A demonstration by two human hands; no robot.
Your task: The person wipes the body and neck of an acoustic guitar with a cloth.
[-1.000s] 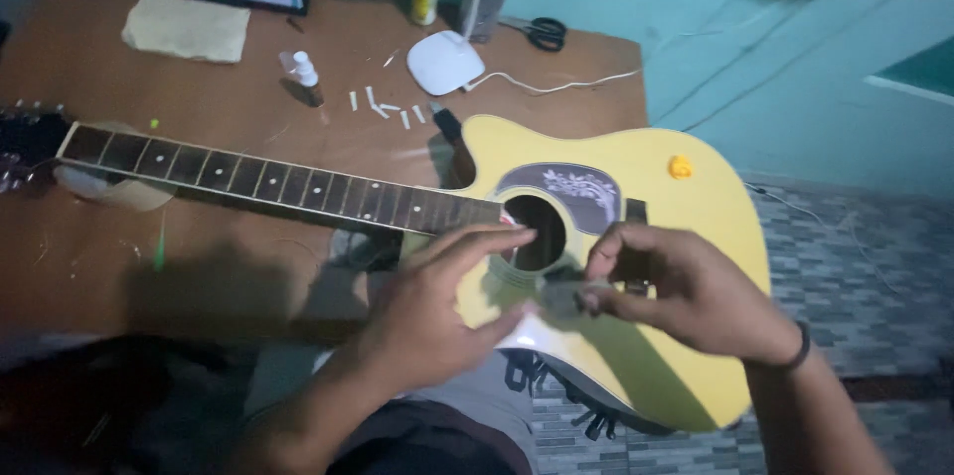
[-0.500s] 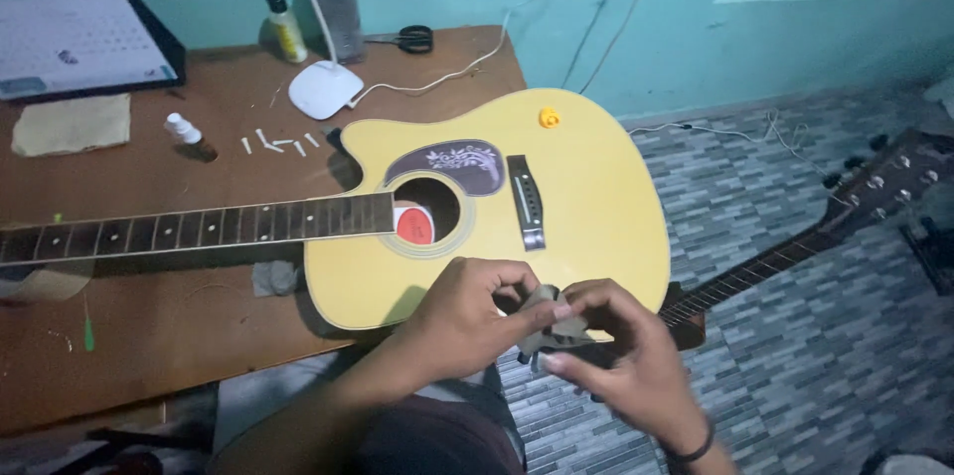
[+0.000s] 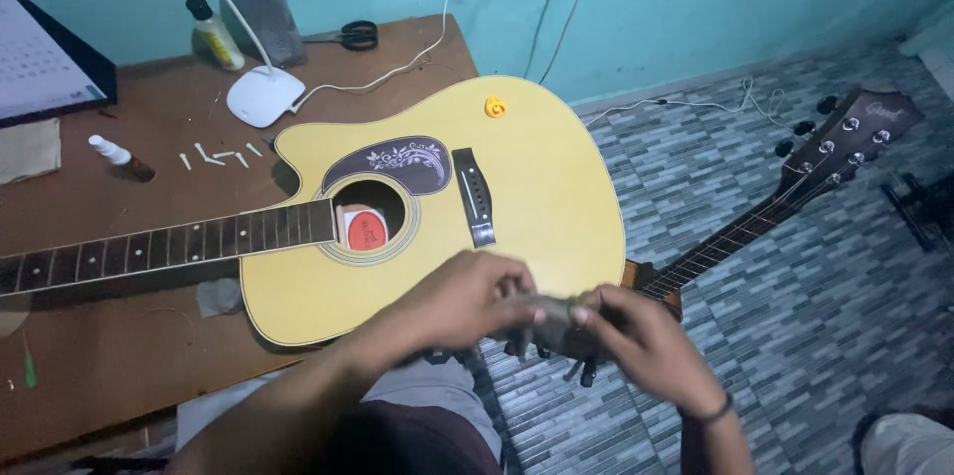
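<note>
Lying across the right part of the brown desk, a big yellow guitar is seen, with its round body hanging over the desk's right edge and its long dark neck stretched toward the left edge. A red patch is seen inside its round hole. A second guitar is seen on the grey tiled floor, with its head pointed to the upper right.

Just below the yellow guitar's body, past the desk's near edge, the left hand and the right hand are brought together. A small grey folded thing is pinched between both hands; it is blurred, so what it is cannot be told.

Near the desk's far edge, a white lamp base, a grey bottle, a small yellow bottle and black scissors are seen. Little white pins and a tiny spray bottle are laid nearby.
</note>
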